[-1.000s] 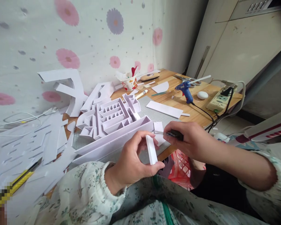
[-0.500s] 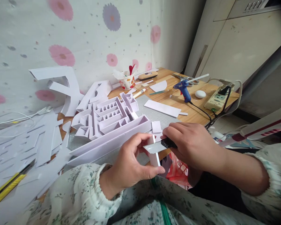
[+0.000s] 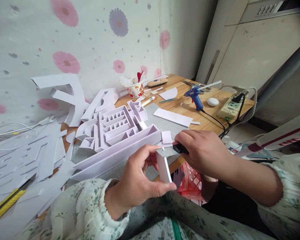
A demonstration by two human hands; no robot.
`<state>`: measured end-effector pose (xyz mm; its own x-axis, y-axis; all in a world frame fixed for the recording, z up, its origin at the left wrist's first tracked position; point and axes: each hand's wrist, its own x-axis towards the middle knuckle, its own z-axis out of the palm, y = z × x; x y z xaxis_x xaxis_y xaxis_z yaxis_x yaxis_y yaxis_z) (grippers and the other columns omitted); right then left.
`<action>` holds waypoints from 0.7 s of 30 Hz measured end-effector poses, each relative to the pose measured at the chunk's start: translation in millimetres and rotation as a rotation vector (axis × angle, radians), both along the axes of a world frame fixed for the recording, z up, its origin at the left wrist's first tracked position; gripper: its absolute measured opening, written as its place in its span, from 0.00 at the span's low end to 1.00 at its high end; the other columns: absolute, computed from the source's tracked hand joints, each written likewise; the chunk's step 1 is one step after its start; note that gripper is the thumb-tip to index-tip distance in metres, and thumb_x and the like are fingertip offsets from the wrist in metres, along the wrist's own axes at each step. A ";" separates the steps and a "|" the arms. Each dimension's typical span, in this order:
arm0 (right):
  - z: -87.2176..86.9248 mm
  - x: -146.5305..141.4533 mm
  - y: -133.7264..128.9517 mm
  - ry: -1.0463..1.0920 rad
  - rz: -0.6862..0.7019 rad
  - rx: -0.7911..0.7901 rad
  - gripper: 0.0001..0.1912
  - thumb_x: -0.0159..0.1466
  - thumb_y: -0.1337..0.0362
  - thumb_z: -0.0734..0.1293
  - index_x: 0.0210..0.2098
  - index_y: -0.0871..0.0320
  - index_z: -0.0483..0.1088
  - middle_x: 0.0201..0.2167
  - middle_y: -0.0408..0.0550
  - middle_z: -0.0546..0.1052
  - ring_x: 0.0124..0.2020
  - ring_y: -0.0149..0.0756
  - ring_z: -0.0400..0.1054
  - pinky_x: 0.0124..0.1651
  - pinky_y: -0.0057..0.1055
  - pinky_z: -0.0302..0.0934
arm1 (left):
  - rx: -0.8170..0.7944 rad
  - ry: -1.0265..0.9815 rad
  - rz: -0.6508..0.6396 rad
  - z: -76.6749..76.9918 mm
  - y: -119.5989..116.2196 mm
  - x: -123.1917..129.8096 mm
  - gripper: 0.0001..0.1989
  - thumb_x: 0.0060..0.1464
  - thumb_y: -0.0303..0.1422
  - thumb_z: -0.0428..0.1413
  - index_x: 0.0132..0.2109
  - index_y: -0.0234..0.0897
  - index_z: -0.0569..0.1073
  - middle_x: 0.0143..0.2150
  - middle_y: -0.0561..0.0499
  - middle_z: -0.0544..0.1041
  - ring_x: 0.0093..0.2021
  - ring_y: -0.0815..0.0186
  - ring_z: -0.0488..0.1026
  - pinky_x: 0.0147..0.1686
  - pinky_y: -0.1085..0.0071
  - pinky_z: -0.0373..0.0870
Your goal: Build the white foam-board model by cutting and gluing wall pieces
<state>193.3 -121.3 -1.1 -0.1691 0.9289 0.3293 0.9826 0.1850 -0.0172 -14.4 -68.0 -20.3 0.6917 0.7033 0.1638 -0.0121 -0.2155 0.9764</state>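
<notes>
The left hand (image 3: 137, 181) pinches a white rectangular foam-board strip (image 3: 163, 170); at its two o'clock, the right hand (image 3: 202, 148) clasps a black-handled steel knife (image 3: 180, 148), blade (image 3: 168, 152) across the strip's top. Likely trimming; continuing needs a steady pinch. Beyond, ten o'clock: a white compartmented foam-board model (image 3: 117, 133).

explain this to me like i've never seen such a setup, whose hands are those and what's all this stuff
There is no machine here: a person works with bare hands, and every picture comes from a camera worn on their head, looking forward and down. The left hand holds a small white piece between thumb and fingers. The right hand grips a knife, its blade at the piece's upper end. On the wooden table are a white build with many compartments, a glue gun, scissors and a cup.
</notes>
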 end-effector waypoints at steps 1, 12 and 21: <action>-0.3 2.1 1.6 0.007 -0.045 -0.043 0.04 0.60 0.69 0.64 0.35 0.59 0.69 0.28 0.48 0.77 0.28 0.40 0.71 0.27 0.32 0.47 | 0.022 0.012 -0.005 0.9 -0.2 0.1 0.31 0.33 0.29 0.72 0.48 0.40 0.72 0.35 0.55 0.73 0.34 0.70 0.69 0.36 0.75 0.67; 5.8 -9.3 -10.4 0.115 0.093 -0.032 0.03 0.58 0.70 0.66 0.33 0.59 0.69 0.27 0.45 0.76 0.26 0.38 0.70 0.27 0.31 0.49 | -0.082 -0.033 -0.017 1.2 -0.6 2.8 0.29 0.35 0.28 0.71 0.47 0.38 0.72 0.39 0.52 0.73 0.38 0.68 0.71 0.39 0.73 0.71; 2.7 -5.5 -7.7 0.039 0.061 0.043 0.05 0.57 0.74 0.63 0.31 0.59 0.69 0.25 0.45 0.74 0.24 0.36 0.68 0.27 0.31 0.46 | -0.050 0.031 0.034 3.4 -2.8 1.9 0.32 0.32 0.30 0.72 0.48 0.38 0.72 0.35 0.54 0.74 0.32 0.69 0.70 0.35 0.73 0.68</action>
<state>187.8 -129.0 1.6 -0.2114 0.9020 0.3765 0.9681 0.2462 -0.0462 -12.5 -70.7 -16.9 0.6717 0.7331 0.1067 0.0247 -0.1661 0.9858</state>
